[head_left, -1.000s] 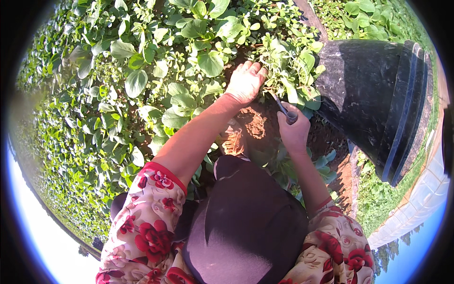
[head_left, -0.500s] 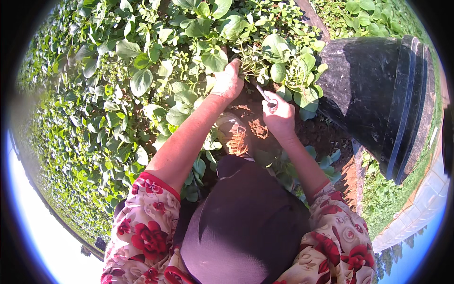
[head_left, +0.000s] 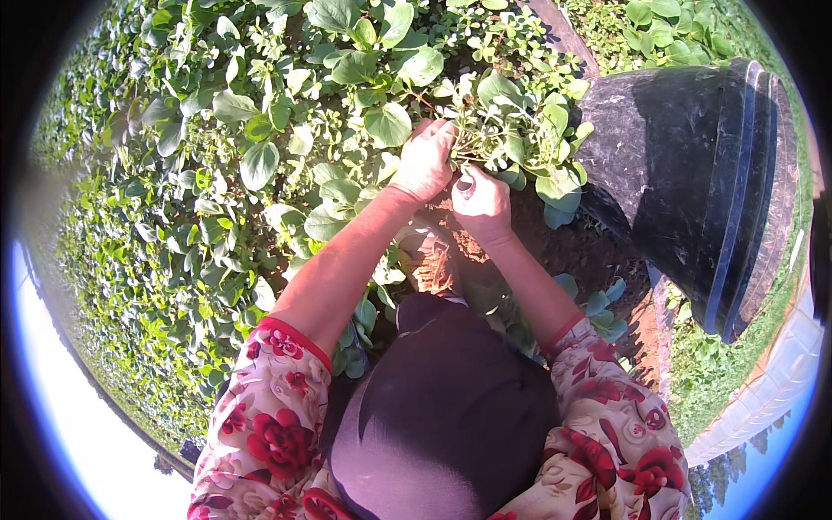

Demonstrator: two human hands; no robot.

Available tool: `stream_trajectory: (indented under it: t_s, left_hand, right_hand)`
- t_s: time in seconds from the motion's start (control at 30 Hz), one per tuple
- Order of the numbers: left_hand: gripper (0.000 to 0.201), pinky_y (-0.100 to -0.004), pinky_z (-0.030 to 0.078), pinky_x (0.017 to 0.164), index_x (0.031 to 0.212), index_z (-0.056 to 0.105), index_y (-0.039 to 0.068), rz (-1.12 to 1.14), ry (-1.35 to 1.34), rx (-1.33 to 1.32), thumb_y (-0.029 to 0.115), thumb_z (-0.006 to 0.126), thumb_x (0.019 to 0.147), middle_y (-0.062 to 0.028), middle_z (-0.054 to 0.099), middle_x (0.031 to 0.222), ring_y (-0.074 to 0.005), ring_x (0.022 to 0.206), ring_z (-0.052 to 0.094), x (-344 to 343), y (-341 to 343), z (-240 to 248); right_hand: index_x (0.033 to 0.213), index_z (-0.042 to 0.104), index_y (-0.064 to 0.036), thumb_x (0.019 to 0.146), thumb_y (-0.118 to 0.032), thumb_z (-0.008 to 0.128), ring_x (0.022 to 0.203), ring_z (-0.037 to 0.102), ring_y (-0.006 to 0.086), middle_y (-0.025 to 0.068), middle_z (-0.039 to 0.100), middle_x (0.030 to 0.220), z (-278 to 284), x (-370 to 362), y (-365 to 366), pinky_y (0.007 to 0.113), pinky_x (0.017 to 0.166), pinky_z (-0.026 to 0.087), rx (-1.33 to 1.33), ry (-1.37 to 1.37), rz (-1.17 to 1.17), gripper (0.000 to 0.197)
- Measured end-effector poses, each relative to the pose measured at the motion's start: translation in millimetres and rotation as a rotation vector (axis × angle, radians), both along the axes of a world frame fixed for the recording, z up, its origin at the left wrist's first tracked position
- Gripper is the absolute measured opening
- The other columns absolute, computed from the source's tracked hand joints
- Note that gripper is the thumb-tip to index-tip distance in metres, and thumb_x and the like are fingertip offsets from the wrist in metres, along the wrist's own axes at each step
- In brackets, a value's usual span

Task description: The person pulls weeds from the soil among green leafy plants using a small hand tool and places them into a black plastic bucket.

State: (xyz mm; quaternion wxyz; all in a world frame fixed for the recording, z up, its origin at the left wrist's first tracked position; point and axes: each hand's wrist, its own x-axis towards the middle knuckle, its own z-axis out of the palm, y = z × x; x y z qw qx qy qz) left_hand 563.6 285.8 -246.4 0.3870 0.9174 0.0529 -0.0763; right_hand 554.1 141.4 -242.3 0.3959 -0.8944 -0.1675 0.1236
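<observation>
1. The left hand reaches in among the low leafy greens, its back turned up and its fingers bent over toward the stems; the fingertips are hidden, so I cannot tell whether it pinches any stems
2. The right hand is closed in a fist around a small tool, whose round, hollow handle end shows at the top of the grip; the working end is too hard to make out against the greens
3. The two hands are close together, the right one just below and to the right of the left; I cannot tell whether they touch
4. The greens that the hands work at stand just above and to the right of them, with broad pale-green leaves and thin stems in full sun
5. To the right of the greens is a large black bucket, its wider, ribbed end toward the right rim of the view
6. Reddish-brown soil shows between the right forearm and the bucket, partly in shade
7. More leafy plants cover the ground on the left
8. Both arms wear cream sleeves with red flowers, and a dark purple cloth shape fills the lower middle between them
</observation>
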Motion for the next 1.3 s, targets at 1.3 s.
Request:
stream_trajectory:
  t_s: [1.3]
  left_hand:
    - [0.021, -0.0413, 0.05, 0.08, 0.088, 0.061, 0.01, 0.095, 0.065, 0.144, 0.01, 0.065, 0.067, -0.0133, 0.065, 0.088, -0.034, 0.091, 0.062, 64.1, 21.2, -44.0]
  right_hand:
    - [0.098, 0.066, 0.0016, 0.078, -0.004, 0.063, 0.065, 0.058, 0.0071, 0.0056, 0.065, 0.07, -28.7, 28.1, 15.9, 0.025, 0.067, 0.049, 0.321, 0.126, -0.391, 0.021]
